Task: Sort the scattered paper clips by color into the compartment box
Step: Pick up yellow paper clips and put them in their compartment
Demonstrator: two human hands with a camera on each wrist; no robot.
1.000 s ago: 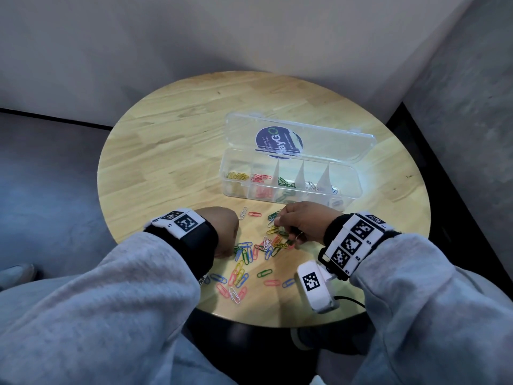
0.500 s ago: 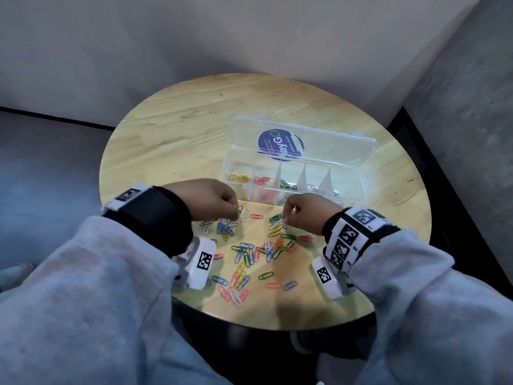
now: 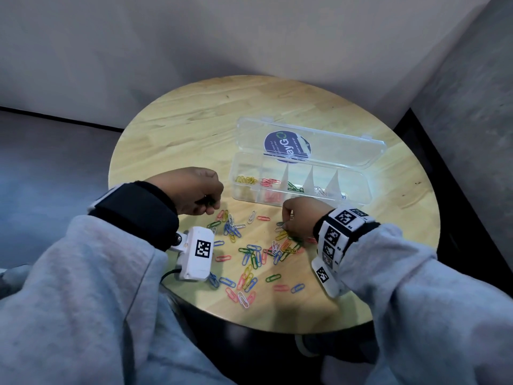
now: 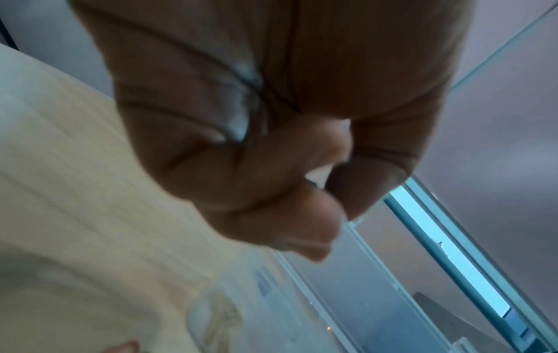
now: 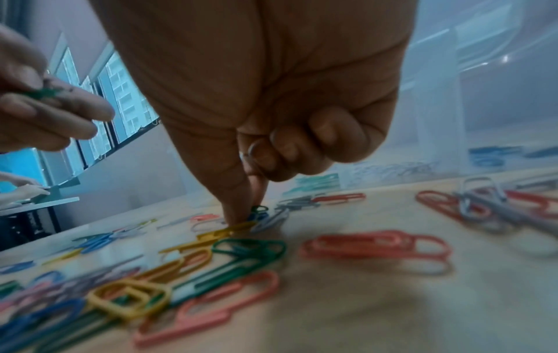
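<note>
The left hand (image 3: 194,190) has lifted off the table (image 3: 172,129) and now pinches a green clip (image 5: 42,92), so that one can go in the box (image 3: 358,187) next. The right hand (image 3: 299,218) has dropped back to the pile of paper clips (image 3: 249,251), fingertips pinching there. One open box holds five small color groups; dozens of clips still lie loose, too many to count.
</note>
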